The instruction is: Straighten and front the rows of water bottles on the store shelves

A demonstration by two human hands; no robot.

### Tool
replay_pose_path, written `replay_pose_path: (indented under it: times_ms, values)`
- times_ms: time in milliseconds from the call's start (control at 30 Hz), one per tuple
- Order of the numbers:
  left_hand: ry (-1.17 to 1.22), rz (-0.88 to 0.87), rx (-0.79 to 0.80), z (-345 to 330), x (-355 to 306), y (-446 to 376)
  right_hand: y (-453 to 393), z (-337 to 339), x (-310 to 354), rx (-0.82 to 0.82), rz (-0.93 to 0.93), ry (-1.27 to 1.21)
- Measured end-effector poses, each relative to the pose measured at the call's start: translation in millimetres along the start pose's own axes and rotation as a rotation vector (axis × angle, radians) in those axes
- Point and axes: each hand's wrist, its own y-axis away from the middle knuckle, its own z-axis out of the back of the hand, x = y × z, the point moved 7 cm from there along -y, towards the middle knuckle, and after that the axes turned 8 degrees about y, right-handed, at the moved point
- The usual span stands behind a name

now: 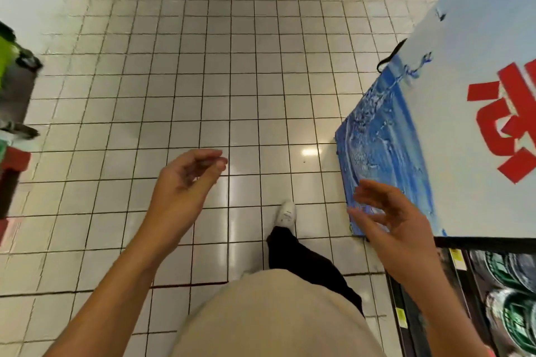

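I look down an aisle floor. My left hand hovers over the tiles at centre, fingers loosely curled, holding nothing. My right hand is raised with fingers spread, empty, in front of the lower corner of a blue-and-white display panel. At the bottom right, green-labelled water bottles stand on a dark shelf with yellow price tags, partly hidden by my right forearm.
White tiled floor stretches ahead. My white shoe and dark trouser leg step forward. A grey cart with green and red items sits at the left edge. The display panel bears large red characters.
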Motion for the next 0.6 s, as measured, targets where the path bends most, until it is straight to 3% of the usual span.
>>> replay_pose_path:
  times_ms: [267,600]
  values:
    - [-0.032,0.028,-0.028,-14.3,-18.4,-149.1,-163.8,-6.6,13.6,0.026,0.002,-0.003]
    - [0.050,0.042,-0.174,-5.2,-70.4,-300.1,-405.1,-2.7,90.8,0.143,0.133,0.142]
